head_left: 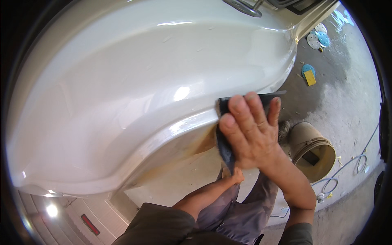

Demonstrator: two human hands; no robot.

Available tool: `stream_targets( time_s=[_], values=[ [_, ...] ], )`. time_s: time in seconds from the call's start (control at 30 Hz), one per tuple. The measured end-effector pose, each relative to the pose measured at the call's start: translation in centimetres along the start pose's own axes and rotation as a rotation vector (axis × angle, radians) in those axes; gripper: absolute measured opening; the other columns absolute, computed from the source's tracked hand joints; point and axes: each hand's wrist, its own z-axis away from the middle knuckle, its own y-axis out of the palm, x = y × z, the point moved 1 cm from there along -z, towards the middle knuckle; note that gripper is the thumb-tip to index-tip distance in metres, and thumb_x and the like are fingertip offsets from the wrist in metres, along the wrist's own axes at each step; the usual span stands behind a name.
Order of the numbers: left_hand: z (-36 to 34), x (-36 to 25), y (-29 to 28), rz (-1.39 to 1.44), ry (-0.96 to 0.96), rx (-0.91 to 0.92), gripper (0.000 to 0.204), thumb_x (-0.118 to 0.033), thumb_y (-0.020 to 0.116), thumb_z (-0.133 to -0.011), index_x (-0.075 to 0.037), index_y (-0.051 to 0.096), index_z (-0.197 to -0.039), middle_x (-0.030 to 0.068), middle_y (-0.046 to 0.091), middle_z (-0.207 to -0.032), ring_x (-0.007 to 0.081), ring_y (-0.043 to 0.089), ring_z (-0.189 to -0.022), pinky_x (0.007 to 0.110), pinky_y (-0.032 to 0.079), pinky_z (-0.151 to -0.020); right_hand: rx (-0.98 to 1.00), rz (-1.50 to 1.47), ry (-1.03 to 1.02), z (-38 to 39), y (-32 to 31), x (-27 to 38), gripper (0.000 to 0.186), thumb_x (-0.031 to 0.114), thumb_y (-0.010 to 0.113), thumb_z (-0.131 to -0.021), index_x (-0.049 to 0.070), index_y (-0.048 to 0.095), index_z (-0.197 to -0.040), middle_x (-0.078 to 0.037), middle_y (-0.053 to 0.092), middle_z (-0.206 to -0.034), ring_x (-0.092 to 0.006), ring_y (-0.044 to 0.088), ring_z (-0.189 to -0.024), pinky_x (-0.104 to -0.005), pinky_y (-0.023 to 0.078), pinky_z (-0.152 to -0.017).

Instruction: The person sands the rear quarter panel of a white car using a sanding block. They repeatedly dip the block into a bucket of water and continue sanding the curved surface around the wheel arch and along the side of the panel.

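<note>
From my remote seat I see the right hand (253, 134) laid over a dark grey, thin, flexible sheet (225, 147), its fingers extended and spread rather than clenched. The sheet sits under that hand at the rounded wheel-arch edge of a glossy white, curved vehicle body panel (134, 69); how firmly it presses there I cannot tell. The left hand (237, 176) is lower down, near the sheet's bottom corner, too small and partly hidden for me to tell whether it grips anything. Right of the legs, a round, dirty beige bucket (301, 134) stands on the grey concrete floor (343, 102), and farther up a yellow rectangular pad (310, 78) overlaps a blue perforated disc (307, 67).
</note>
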Motion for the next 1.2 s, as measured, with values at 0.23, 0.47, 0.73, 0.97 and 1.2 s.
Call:
stream_targets(
  time_s=[0.23, 0.47, 0.73, 0.97, 1.2],
  values=[
    [1.0, -0.1, -2.2, 0.014, -0.085, 0.069, 0.066, -0.033, 0.065, -0.087, -0.012, 0.058, -0.150, 0.0258, 0.054, -0.154, 0.0418, 0.054, -0.141, 0.053, 0.041, -0.118, 0.076, -0.043, -0.159, -0.3, -0.3, -0.3, 0.055, 0.032, 0.040, -0.105, 0.021, 0.054, -0.157, -0.002, 0.045, -0.169, -0.0233, 0.035, -0.160, -0.0489, 0.009, -0.135],
    [-1.1, 2.3, 2.9, 0.028, 0.275, -0.159, 0.062, -0.030, 0.061, -0.091, 0.000, 0.057, -0.145, 0.0308, 0.060, -0.141, 0.0435, 0.059, -0.132, 0.055, 0.043, -0.114, 0.212, -0.096, -0.297, 0.1, -1.1, -1.2, 0.059, 0.045, 0.045, -0.103, 0.019, 0.058, -0.154, -0.006, 0.048, -0.166, -0.0293, 0.040, -0.156, -0.0498, 0.010, -0.134],
    [-1.5, 2.3, 3.1, 0.017, 0.157, -0.081, 0.063, -0.032, 0.064, -0.089, -0.010, 0.058, -0.148, 0.0209, 0.059, -0.149, 0.0411, 0.060, -0.133, 0.051, 0.046, -0.114, 0.288, -0.280, -0.121, 0.0, -3.0, -2.6, 0.056, 0.035, 0.057, -0.098, 0.014, 0.059, -0.150, -0.010, 0.055, -0.160, -0.0340, 0.049, -0.150, -0.0528, 0.018, -0.132],
    [-0.6, 0.3, -0.4, 0.022, 0.075, -0.011, 0.065, -0.033, 0.065, -0.088, -0.013, 0.057, -0.149, 0.0157, 0.057, -0.152, 0.0398, 0.061, -0.133, 0.050, 0.048, -0.113, 0.246, -0.238, -0.111, -1.6, -3.8, -2.1, 0.051, 0.024, 0.046, -0.104, 0.015, 0.060, -0.152, -0.006, 0.056, -0.160, -0.0260, 0.047, -0.153, -0.0489, 0.012, -0.134],
    [-0.6, 1.0, -0.3, 0.011, 0.039, -0.002, 0.067, -0.033, 0.067, -0.087, -0.015, 0.057, -0.151, 0.0104, 0.055, -0.154, 0.0385, 0.062, -0.132, 0.049, 0.050, -0.111, 0.306, -0.327, -0.306, -1.8, -2.6, -0.9, 0.070, 0.049, 0.040, -0.102, 0.008, 0.048, -0.158, -0.007, 0.046, -0.167, -0.0219, 0.037, -0.158, -0.0449, 0.015, -0.134]
  ],
)
